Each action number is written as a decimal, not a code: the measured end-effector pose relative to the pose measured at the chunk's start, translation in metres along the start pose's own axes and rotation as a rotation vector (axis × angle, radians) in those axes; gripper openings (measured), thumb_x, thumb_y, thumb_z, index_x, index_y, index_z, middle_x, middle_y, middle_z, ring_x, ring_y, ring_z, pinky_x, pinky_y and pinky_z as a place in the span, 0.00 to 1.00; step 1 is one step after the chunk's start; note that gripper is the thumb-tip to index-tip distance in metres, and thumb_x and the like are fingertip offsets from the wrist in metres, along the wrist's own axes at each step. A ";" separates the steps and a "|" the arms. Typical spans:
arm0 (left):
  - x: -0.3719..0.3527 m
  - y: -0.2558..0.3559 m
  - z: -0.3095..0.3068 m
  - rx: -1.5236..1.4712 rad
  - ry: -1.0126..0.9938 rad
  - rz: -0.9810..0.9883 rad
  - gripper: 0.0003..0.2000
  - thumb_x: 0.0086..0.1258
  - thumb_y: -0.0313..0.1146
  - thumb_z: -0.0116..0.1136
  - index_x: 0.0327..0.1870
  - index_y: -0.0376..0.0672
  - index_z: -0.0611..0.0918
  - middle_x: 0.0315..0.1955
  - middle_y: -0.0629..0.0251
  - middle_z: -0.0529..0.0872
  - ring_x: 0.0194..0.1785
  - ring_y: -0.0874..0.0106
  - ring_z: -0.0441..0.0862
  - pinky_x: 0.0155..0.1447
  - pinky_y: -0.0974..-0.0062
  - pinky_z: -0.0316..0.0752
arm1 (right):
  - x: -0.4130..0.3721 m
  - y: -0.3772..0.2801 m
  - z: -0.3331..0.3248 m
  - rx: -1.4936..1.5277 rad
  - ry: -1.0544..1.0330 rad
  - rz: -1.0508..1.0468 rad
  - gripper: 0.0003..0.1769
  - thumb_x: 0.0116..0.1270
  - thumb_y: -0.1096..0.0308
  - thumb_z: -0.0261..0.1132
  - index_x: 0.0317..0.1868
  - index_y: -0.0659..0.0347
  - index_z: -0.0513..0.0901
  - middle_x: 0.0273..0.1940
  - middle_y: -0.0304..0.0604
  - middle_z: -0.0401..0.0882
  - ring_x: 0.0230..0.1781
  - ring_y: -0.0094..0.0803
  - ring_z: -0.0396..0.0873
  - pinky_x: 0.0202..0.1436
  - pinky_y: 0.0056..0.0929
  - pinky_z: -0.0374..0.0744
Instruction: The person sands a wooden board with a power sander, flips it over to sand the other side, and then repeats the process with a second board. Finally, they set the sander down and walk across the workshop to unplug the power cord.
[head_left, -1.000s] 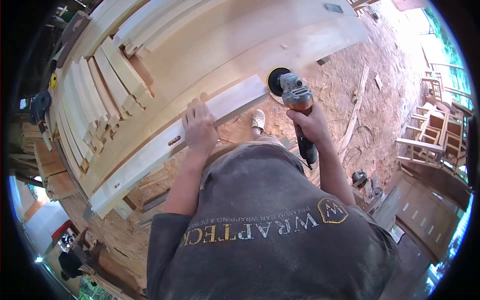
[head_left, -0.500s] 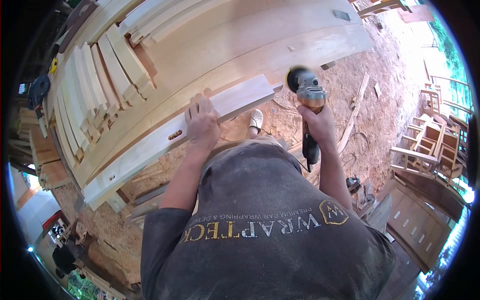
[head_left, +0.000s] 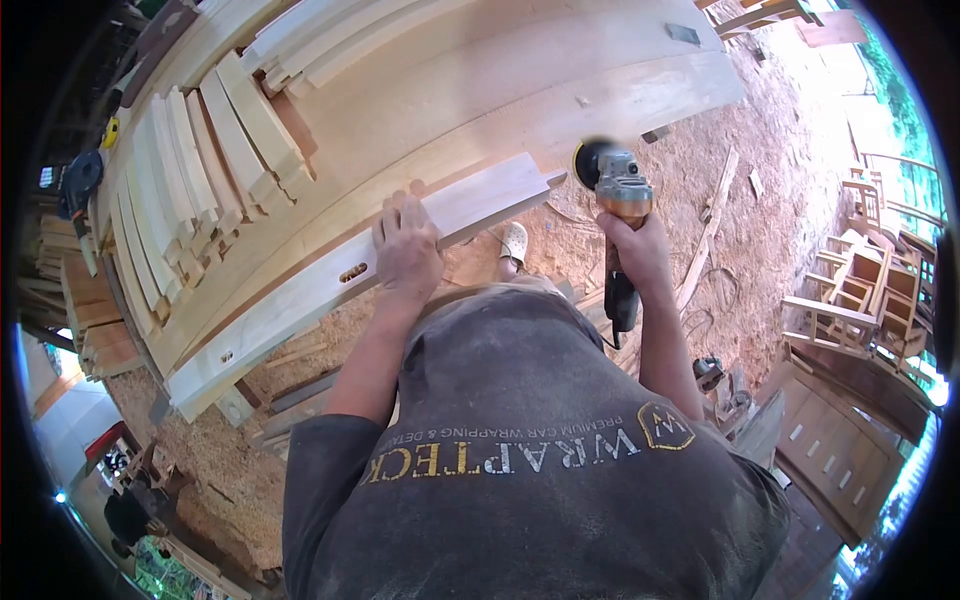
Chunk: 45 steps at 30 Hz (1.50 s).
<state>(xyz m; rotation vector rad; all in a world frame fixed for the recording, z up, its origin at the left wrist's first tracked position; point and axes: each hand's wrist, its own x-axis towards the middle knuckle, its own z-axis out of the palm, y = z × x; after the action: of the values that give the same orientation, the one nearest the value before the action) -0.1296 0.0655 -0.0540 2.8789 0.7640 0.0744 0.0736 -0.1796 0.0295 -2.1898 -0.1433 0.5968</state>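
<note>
My right hand (head_left: 638, 242) is wrapped around an angle grinder (head_left: 624, 188), off the right end of a pale wooden rail. The grinder's round disc (head_left: 590, 160) is blurred and sits close to the tenon at the rail's end, with a small gap visible between them. Across the top of the wooden rail (head_left: 300, 300) lies my left hand (head_left: 408, 240), its fingers bent over the far edge and gripping it. Mortise slots (head_left: 354, 272) show in the rail's face, left of that hand. The rail rests along the near edge of a wide wooden workbench (head_left: 460, 130).
Stacked wooden pieces (head_left: 200, 170) cover the bench's left part. A leaf blower (head_left: 82, 185) is at far left. Sawdust and scrap strips (head_left: 708, 225) litter the floor. Chair frames (head_left: 860, 280) and a slotted panel (head_left: 830, 440) stand right. A person (head_left: 130, 515) is at lower left.
Almost nothing differs. The view has shifted very slightly; both hands keep their hold and the grinder stays near the rail's end.
</note>
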 end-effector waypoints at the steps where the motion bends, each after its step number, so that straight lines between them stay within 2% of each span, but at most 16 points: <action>1: -0.001 0.001 0.000 0.011 0.029 0.011 0.08 0.54 0.32 0.71 0.34 0.40 0.91 0.66 0.57 0.76 0.69 0.54 0.72 0.71 0.55 0.68 | -0.003 -0.009 -0.004 0.053 -0.029 -0.010 0.19 0.60 0.62 0.76 0.46 0.66 0.86 0.32 0.39 0.85 0.32 0.26 0.82 0.39 0.32 0.80; 5: -0.001 0.002 -0.002 0.013 0.060 0.019 0.08 0.54 0.32 0.71 0.33 0.40 0.90 0.66 0.58 0.76 0.68 0.54 0.72 0.71 0.55 0.68 | 0.001 0.012 0.004 0.051 -0.082 -0.073 0.19 0.60 0.60 0.76 0.46 0.65 0.87 0.33 0.39 0.85 0.33 0.25 0.82 0.39 0.32 0.80; 9: 0.004 -0.001 -0.007 0.011 0.038 0.015 0.14 0.53 0.32 0.71 0.43 0.41 0.90 0.65 0.59 0.76 0.68 0.56 0.74 0.70 0.57 0.70 | -0.007 -0.006 0.007 -0.042 -0.095 -0.052 0.19 0.61 0.59 0.75 0.47 0.65 0.87 0.34 0.38 0.85 0.33 0.26 0.82 0.40 0.32 0.80; 11: 0.017 -0.006 -0.016 0.015 0.063 0.031 0.17 0.53 0.32 0.71 0.47 0.41 0.89 0.64 0.59 0.77 0.67 0.56 0.75 0.69 0.58 0.72 | -0.003 0.001 0.001 0.067 0.025 -0.054 0.19 0.61 0.59 0.75 0.47 0.64 0.88 0.34 0.37 0.85 0.33 0.25 0.81 0.40 0.29 0.79; 13: 0.038 -0.014 -0.034 -0.120 -0.296 -0.091 0.21 0.54 0.34 0.70 0.51 0.42 0.87 0.63 0.61 0.78 0.65 0.57 0.77 0.67 0.60 0.75 | 0.003 0.008 -0.008 0.158 0.029 -0.041 0.19 0.61 0.59 0.75 0.47 0.64 0.88 0.34 0.36 0.85 0.33 0.24 0.81 0.40 0.28 0.79; 16: 0.045 -0.025 -0.037 -0.178 -0.185 -0.020 0.17 0.53 0.36 0.72 0.44 0.40 0.88 0.56 0.60 0.81 0.61 0.58 0.79 0.62 0.59 0.78 | 0.012 0.031 -0.024 0.200 0.070 -0.024 0.19 0.61 0.59 0.75 0.48 0.63 0.89 0.34 0.34 0.85 0.33 0.22 0.80 0.39 0.26 0.77; 20: 0.047 -0.029 -0.046 -0.260 -0.193 -0.071 0.19 0.55 0.41 0.75 0.42 0.37 0.87 0.49 0.58 0.85 0.56 0.57 0.83 0.60 0.60 0.79 | 0.004 0.041 -0.030 0.262 0.101 -0.041 0.20 0.63 0.58 0.73 0.51 0.63 0.87 0.35 0.33 0.82 0.31 0.21 0.78 0.36 0.25 0.77; 22: 0.046 -0.030 -0.040 -0.302 0.015 -0.033 0.20 0.58 0.47 0.75 0.39 0.37 0.87 0.40 0.55 0.87 0.50 0.54 0.85 0.56 0.58 0.79 | -0.001 0.043 -0.031 0.260 0.098 0.023 0.19 0.64 0.59 0.73 0.50 0.63 0.87 0.34 0.34 0.83 0.29 0.22 0.79 0.34 0.26 0.77; 26: 0.041 -0.030 -0.051 -0.241 -0.124 -0.002 0.21 0.63 0.50 0.72 0.38 0.36 0.87 0.41 0.52 0.87 0.49 0.52 0.85 0.54 0.56 0.78 | -0.002 0.053 -0.026 0.347 0.118 0.024 0.18 0.64 0.60 0.73 0.49 0.63 0.87 0.35 0.34 0.83 0.30 0.22 0.79 0.35 0.26 0.77; 29: 0.044 -0.039 -0.053 -0.307 -0.304 0.001 0.24 0.65 0.51 0.70 0.43 0.34 0.88 0.42 0.49 0.88 0.49 0.50 0.86 0.56 0.57 0.78 | -0.003 0.059 -0.028 0.284 0.096 0.036 0.18 0.64 0.60 0.73 0.49 0.63 0.87 0.35 0.34 0.83 0.31 0.22 0.80 0.35 0.27 0.78; 32: 0.052 -0.046 -0.031 -0.481 -0.259 -0.098 0.29 0.65 0.55 0.69 0.49 0.32 0.87 0.46 0.47 0.88 0.53 0.51 0.85 0.60 0.58 0.77 | -0.004 0.050 -0.027 0.329 0.086 0.021 0.19 0.64 0.60 0.74 0.50 0.64 0.87 0.36 0.34 0.83 0.32 0.22 0.80 0.37 0.26 0.78; 34: 0.054 -0.044 -0.019 -0.460 -0.012 0.070 0.30 0.65 0.56 0.69 0.52 0.34 0.88 0.55 0.48 0.85 0.62 0.51 0.81 0.66 0.55 0.74 | -0.004 0.046 -0.026 0.324 0.083 0.020 0.20 0.64 0.60 0.74 0.50 0.64 0.87 0.37 0.35 0.84 0.33 0.21 0.80 0.39 0.26 0.77; 35: 0.051 -0.044 -0.013 -0.459 -0.012 0.068 0.30 0.65 0.56 0.69 0.52 0.34 0.88 0.55 0.48 0.85 0.62 0.51 0.81 0.66 0.55 0.74 | -0.004 0.044 -0.025 0.324 0.081 0.020 0.20 0.64 0.60 0.74 0.50 0.64 0.87 0.37 0.35 0.84 0.33 0.21 0.80 0.39 0.26 0.77; 37: 0.045 -0.024 -0.030 0.092 -0.002 0.172 0.27 0.62 0.55 0.72 0.48 0.37 0.89 0.65 0.50 0.78 0.69 0.49 0.74 0.70 0.50 0.69 | -0.004 0.041 -0.022 0.316 0.090 -0.014 0.20 0.64 0.60 0.74 0.51 0.65 0.87 0.38 0.34 0.84 0.34 0.21 0.79 0.40 0.25 0.77; 41: 0.056 -0.028 -0.004 0.067 -0.058 0.064 0.26 0.57 0.54 0.76 0.44 0.39 0.89 0.68 0.53 0.73 0.72 0.46 0.69 0.72 0.46 0.68 | 0.000 0.037 -0.015 0.270 0.063 0.023 0.19 0.62 0.60 0.76 0.47 0.65 0.88 0.36 0.37 0.86 0.34 0.22 0.81 0.41 0.28 0.79; 45: 0.070 -0.040 -0.015 0.088 -0.250 0.106 0.30 0.54 0.52 0.78 0.51 0.38 0.86 0.64 0.51 0.77 0.69 0.49 0.73 0.73 0.51 0.70 | 0.008 0.028 -0.006 0.207 -0.028 -0.044 0.18 0.62 0.61 0.75 0.46 0.65 0.87 0.34 0.36 0.84 0.33 0.22 0.80 0.39 0.27 0.78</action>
<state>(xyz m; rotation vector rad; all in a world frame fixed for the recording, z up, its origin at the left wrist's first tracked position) -0.0891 0.1364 -0.0457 2.9319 0.5819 -0.3076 0.0806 -0.1990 0.0084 -1.9742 -0.1380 0.5909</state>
